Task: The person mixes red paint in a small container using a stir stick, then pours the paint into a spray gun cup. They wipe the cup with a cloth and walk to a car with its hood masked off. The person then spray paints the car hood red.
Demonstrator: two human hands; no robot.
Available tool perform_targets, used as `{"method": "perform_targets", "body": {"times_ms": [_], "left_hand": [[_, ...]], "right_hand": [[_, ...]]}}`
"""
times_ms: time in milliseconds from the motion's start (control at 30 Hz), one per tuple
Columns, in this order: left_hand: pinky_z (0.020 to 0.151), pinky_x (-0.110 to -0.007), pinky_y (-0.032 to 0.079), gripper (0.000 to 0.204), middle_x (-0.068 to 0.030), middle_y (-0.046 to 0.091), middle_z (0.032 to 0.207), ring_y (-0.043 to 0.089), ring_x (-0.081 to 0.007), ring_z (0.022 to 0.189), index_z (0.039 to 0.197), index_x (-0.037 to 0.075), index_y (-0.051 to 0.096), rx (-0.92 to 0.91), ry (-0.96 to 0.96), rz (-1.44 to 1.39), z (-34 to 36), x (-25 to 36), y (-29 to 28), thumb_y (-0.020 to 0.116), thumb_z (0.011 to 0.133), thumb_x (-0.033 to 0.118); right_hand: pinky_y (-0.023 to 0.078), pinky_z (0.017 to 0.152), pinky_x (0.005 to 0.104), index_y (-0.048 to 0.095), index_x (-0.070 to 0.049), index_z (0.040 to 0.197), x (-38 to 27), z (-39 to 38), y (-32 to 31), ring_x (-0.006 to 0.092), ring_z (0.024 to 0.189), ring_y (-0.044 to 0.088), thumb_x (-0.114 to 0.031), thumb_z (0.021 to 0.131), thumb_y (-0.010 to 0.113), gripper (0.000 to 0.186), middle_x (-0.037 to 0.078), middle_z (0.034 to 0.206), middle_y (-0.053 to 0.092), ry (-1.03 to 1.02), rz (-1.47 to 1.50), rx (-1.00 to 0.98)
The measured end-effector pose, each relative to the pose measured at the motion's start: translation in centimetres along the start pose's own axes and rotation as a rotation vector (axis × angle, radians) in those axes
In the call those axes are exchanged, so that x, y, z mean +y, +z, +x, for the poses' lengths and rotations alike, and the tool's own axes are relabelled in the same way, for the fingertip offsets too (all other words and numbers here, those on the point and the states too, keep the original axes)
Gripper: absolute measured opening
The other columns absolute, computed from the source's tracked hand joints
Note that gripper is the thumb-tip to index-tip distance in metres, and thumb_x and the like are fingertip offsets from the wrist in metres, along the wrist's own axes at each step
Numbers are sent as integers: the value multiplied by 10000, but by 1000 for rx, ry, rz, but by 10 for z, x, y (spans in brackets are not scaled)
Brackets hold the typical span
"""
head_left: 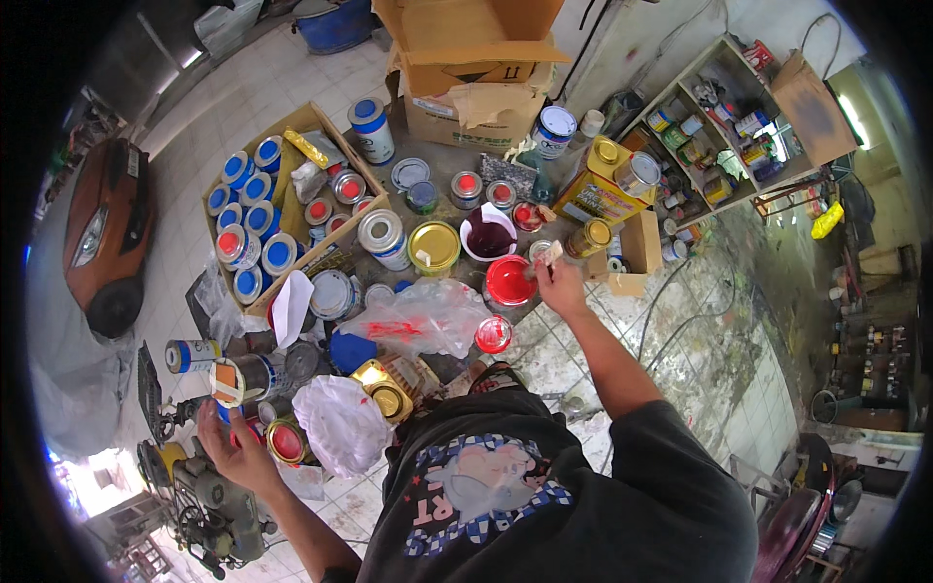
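The tin of red paint point(507, 282) sits close to the body, maybe so it's easy to reach. Beside it, the right hand point(564, 286) pinches a small pale thing point(555, 253). The left hand point(236, 455) has its fingers spread near a silver tin point(259, 373). The tiled floor point(702, 371) is stained; a car point(109, 228) stands at the left.

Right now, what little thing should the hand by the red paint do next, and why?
Maybe shift the right hand a little left, over the open red paint can, so any drips might fall inside. It is at the can's right side, and the plastic sheet on the can's left has red smears.
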State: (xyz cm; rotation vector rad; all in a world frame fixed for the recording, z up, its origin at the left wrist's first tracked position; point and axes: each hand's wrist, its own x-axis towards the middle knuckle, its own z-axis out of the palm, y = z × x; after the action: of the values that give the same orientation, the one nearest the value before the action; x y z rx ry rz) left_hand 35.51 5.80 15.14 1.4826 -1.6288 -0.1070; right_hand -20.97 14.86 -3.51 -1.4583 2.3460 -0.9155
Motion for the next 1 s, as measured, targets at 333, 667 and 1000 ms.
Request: {"method": "perform_targets", "body": {"times_ms": [333, 667, 1000], "left_hand": [[983, -389, 524, 236, -166, 685, 1277, 653, -296, 1193, 1181, -35, 696, -172, 61, -71, -12, 39, 29, 705, 948, 4], [976, -404, 516, 220, -146, 726, 1165, 682, -297, 1086, 1133, -14, 706, -344, 56, -98, -22, 41, 44, 715, 915, 12], [981, -427, 521, 176, -156, 740, 1115, 694, -326, 1075, 1056, -24, 722, -460, 79, -96, -29, 58, 44, 737, 885, 13]], "right_hand": [[554, 696, 554, 718, 5, 960, -14, 14, -10, 464, 777, 698, -227, 963, 632, 247, 287, 814, 700, 6, 16, -246], [569, 671, 530, 734, -38, 972, -12, 13, -2, 420, 712, 715, -229, 978, 630, 218, 218, 763, 720, 10, 111, -121], [562, 674, 543, 720, -17, 788, -43, 17, -9, 458, 720, 697, -256, 969, 621, 316, 252, 752, 699, 26, 142, -56]]}}
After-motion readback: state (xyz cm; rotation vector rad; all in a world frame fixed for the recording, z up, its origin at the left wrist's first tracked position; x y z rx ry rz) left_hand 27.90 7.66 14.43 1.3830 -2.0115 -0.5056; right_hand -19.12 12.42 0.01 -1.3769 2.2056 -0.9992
